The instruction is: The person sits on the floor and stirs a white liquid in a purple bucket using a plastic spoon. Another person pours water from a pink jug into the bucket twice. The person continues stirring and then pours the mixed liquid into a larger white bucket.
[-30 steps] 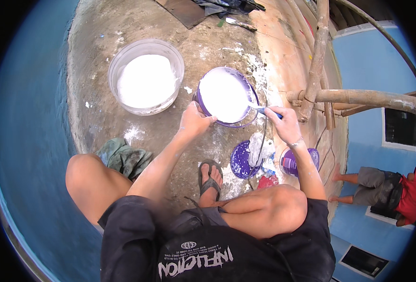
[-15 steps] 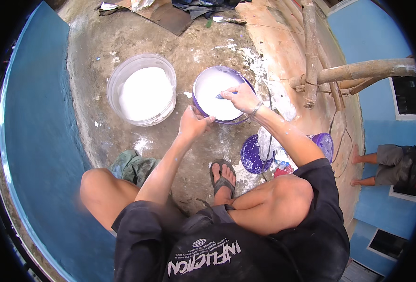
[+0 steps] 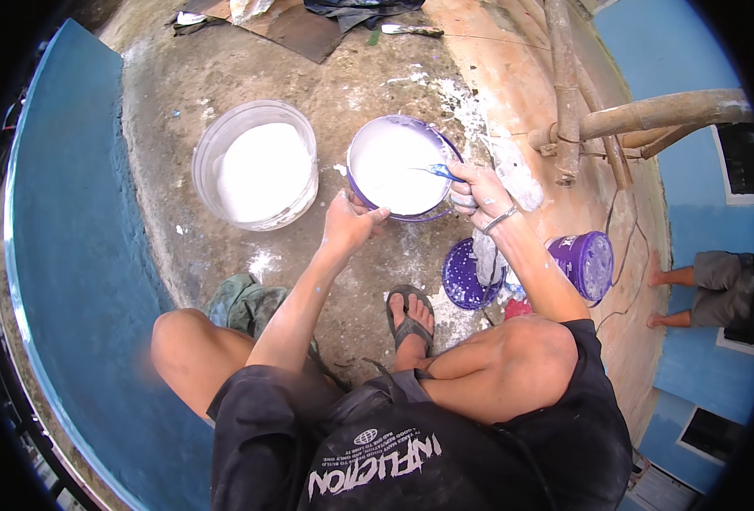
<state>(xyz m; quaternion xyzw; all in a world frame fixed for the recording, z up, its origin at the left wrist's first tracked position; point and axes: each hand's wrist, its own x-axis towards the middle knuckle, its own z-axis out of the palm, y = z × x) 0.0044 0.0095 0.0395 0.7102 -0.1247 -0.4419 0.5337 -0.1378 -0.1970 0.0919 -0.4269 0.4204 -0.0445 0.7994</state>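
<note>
A purple bucket (image 3: 352,185) full of white, paint-like material stands in front of me on the floor. My left hand (image 3: 349,223) is closed on its near-left rim, the thumb lying along the edge. Over the right rim, my right hand (image 3: 479,192) grips a blue-handled tool (image 3: 441,173) that points left across the white surface. Its far end blends into the white, so I cannot tell its shape. White smears coat the fingers of my right hand. Left of the purple bucket is a wide translucent tub (image 3: 208,204) holding more white material.
A speckled purple lid (image 3: 464,289) lies near my right forearm, with a crumpled pale bag (image 3: 486,260) on it. Beyond is a purple pail (image 3: 583,262) on its side. Bamboo poles (image 3: 649,123) stand at the right. A blue wall (image 3: 62,196) borders the left. Another person's legs (image 3: 683,294) show at far right.
My right hand has drawn back to the right, from over the white material to the bucket's right rim, exposing more of the blue handle. My left hand stays on the rim.
</note>
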